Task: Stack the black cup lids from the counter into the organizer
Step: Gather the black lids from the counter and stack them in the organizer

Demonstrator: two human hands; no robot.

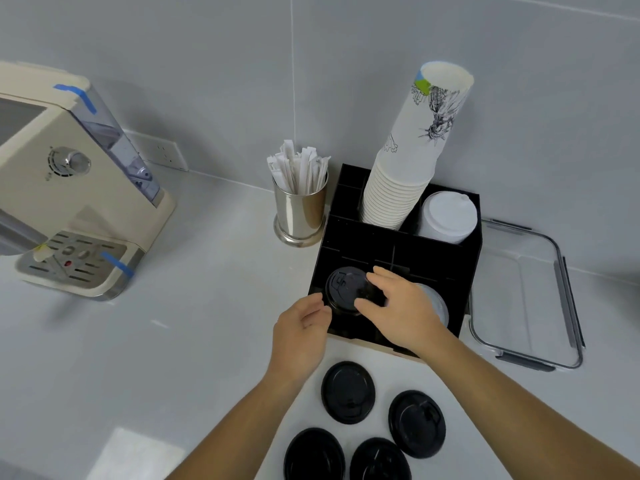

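Head view: the black lid point(343, 289) sits at the mouth of the organizer's point(398, 247) front-left compartment. The right hand point(398, 306) curls over its right rim, and the left hand point(301, 323) pinches its near-left edge. Four loose lids point(348, 393) lie flat on the counter point(173, 341) just in front of the organizer. Paper cups point(398, 195) tower from the organizer's back compartment.

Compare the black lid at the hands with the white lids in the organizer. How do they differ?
The black lid is dark; the white lids are pale. The black lid sits over the front left compartment of the organizer; the white lids stand in the back right one. The right hand grips the black lid and the left hand touches its rim; nothing touches the white lids. Both are round cup lids.
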